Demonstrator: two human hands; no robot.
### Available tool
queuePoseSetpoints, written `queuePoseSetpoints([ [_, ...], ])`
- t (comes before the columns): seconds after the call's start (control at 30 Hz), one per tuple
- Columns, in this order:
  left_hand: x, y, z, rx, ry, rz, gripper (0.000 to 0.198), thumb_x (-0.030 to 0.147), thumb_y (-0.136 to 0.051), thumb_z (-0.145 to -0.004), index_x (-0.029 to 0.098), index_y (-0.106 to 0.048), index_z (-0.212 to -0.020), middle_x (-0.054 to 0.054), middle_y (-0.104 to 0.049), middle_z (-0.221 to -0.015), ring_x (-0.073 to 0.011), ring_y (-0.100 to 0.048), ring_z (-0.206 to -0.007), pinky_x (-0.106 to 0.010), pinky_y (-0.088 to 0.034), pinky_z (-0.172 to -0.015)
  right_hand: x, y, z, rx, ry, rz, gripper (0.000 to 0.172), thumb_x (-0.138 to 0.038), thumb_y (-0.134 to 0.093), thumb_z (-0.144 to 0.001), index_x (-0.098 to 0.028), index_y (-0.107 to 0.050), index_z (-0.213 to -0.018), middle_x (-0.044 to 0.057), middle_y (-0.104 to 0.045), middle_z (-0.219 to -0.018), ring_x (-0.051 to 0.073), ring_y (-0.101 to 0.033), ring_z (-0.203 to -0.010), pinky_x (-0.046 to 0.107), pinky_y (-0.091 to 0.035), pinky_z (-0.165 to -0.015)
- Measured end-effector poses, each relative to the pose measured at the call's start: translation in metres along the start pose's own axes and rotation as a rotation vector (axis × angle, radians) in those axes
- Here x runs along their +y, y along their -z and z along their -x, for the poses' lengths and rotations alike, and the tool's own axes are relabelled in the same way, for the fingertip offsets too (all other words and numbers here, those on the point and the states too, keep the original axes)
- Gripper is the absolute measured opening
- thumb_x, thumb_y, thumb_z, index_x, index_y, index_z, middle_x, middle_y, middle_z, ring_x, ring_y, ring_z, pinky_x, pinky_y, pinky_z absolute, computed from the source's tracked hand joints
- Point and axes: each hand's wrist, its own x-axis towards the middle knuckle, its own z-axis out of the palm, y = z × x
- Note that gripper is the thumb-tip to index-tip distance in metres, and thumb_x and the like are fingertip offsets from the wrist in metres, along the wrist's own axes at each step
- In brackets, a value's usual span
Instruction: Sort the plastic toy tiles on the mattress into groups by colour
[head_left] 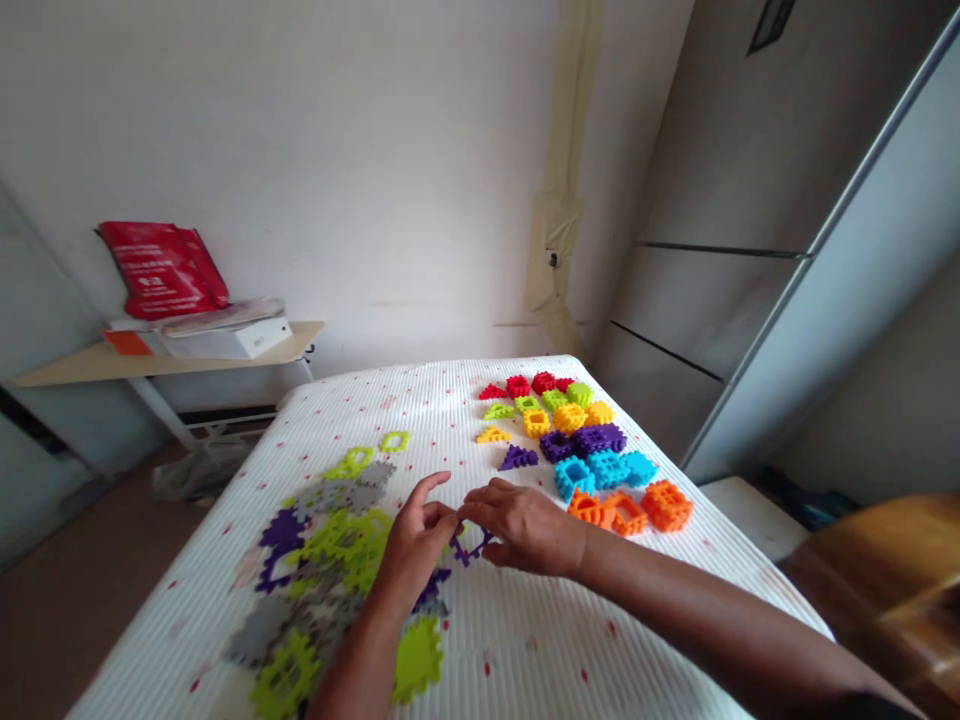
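A purple notched frame piece is held between my two hands above the white dotted cloth. My right hand closes its fingers on the piece from the right. The fingertips of my left hand meet its upper left edge, thumb and fingers pinched there. Left of and beneath my left hand lies a loose spread of green pieces, grey pieces and purple pieces. A flat green square rests near my left wrist.
Colour-sorted blocks stand in rows on the right: red, yellow, purple, blue and orange. A side table with a red bag stands at the left, and a cabinet at the right.
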Motion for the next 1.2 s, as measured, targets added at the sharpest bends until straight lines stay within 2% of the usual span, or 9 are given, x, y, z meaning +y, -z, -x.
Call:
queuePoseSetpoints([
  [0.13, -0.004, -0.001, 0.0, -0.031, -0.023, 0.005, 0.063, 0.037, -0.062, -0.069, 0.02, -0.043, -0.126, 0.008, -0.053, -0.055, -0.0108, -0.05, -0.05, -0.02, -0.035, -0.049, -0.002, 0.002, -0.001, -0.05, 0.007, 0.035, 0.037, -0.014, -0.06, -0.077, -0.013, -0.052, -0.113, 0.008, -0.061, -0.103, 0.019, -0.053, -0.094, 0.031, -0.044, -0.085],
  [0.2, -0.006, -0.001, -0.001, -0.013, -0.048, -0.002, 0.062, 0.041, -0.06, -0.072, 0.02, -0.043, -0.127, 0.008, -0.052, -0.056, -0.0117, -0.052, -0.053, -0.021, -0.038, -0.052, 0.007, 0.009, 0.001, -0.042, 0.004, 0.082, 0.041, -0.013, -0.059, -0.077, -0.013, -0.051, -0.117, 0.008, -0.061, -0.104, 0.019, -0.053, -0.094, 0.032, -0.043, -0.085],
  [0.3, -0.008, 0.0, -0.002, 0.077, -0.106, -0.039, 0.059, 0.044, -0.059, -0.073, 0.019, -0.046, -0.125, 0.005, -0.057, -0.062, -0.0139, -0.059, -0.062, -0.024, -0.044, -0.06, 0.039, 0.028, 0.007, -0.004, -0.087, 0.147, 0.048, -0.011, -0.062, -0.074, -0.014, -0.051, -0.12, 0.008, -0.062, -0.107, 0.02, -0.053, -0.098, 0.032, -0.043, -0.086],
  [0.4, -0.008, 0.003, -0.004, 0.151, -0.147, -0.077, 0.053, 0.043, -0.059, -0.073, 0.018, -0.051, -0.119, 0.003, -0.061, -0.067, -0.0153, -0.061, -0.067, -0.026, -0.047, -0.065, 0.086, 0.05, 0.018, 0.007, -0.275, 0.226, 0.05, -0.011, -0.064, -0.072, -0.014, -0.054, -0.121, 0.009, -0.062, -0.11, 0.022, -0.053, -0.104, 0.031, -0.043, -0.088],
  [0.5, -0.009, 0.005, -0.005, 0.18, -0.153, -0.098, 0.05, 0.042, -0.059, -0.073, 0.017, -0.053, -0.116, 0.001, -0.063, -0.07, -0.0156, -0.061, -0.068, -0.026, -0.047, -0.066, 0.126, 0.061, 0.028, -0.089, -0.486, 0.312, 0.051, -0.015, -0.067, -0.073, -0.017, -0.056, -0.123, 0.01, -0.062, -0.111, 0.024, -0.055, -0.102, 0.03, -0.044, -0.084],
  [0.6, -0.011, 0.006, -0.008, 0.187, -0.148, -0.105, 0.052, 0.043, -0.06, -0.072, 0.016, -0.053, -0.115, 0.001, -0.064, -0.07, -0.0156, -0.061, -0.067, -0.027, -0.047, -0.066, 0.148, 0.058, 0.034, -0.155, -0.571, 0.338, 0.051, -0.02, -0.071, -0.071, -0.019, -0.059, -0.121, 0.011, -0.062, -0.108, 0.024, -0.058, -0.095, 0.029, -0.045, -0.077],
  [0.8, -0.014, 0.006, -0.009, 0.195, -0.134, -0.114, 0.052, 0.043, -0.06, -0.072, 0.016, -0.054, -0.116, 0.0, -0.065, -0.072, -0.0171, -0.062, -0.07, -0.029, -0.047, -0.07, 0.154, 0.049, 0.035, -0.23, -0.613, 0.339, 0.053, -0.025, -0.071, -0.07, -0.023, -0.059, -0.122, 0.011, -0.062, -0.106, 0.024, -0.06, -0.092, 0.026, -0.045, -0.072],
  [1.0, -0.013, 0.006, -0.007, 0.202, -0.129, -0.109, 0.051, 0.042, -0.061, -0.071, 0.017, -0.054, -0.115, 0.0, -0.065, -0.07, -0.0166, -0.06, -0.067, -0.029, -0.047, -0.067, 0.153, 0.047, 0.033, -0.271, -0.643, 0.358, 0.053, -0.024, -0.07, -0.069, -0.025, -0.059, -0.121, 0.01, -0.064, -0.104, 0.024, -0.062, -0.089, 0.027, -0.045, -0.069],
  [1.2, -0.014, 0.007, -0.008, 0.209, -0.136, -0.07, 0.048, 0.037, -0.062, -0.07, 0.017, -0.055, -0.113, 0.001, -0.064, -0.069, -0.0152, -0.059, -0.065, -0.027, -0.046, -0.065, 0.147, 0.051, 0.034, -0.256, -0.625, 0.36, 0.047, -0.019, -0.068, -0.069, -0.023, -0.062, -0.116, 0.009, -0.065, -0.108, 0.023, -0.062, -0.095, 0.026, -0.047, -0.074],
])
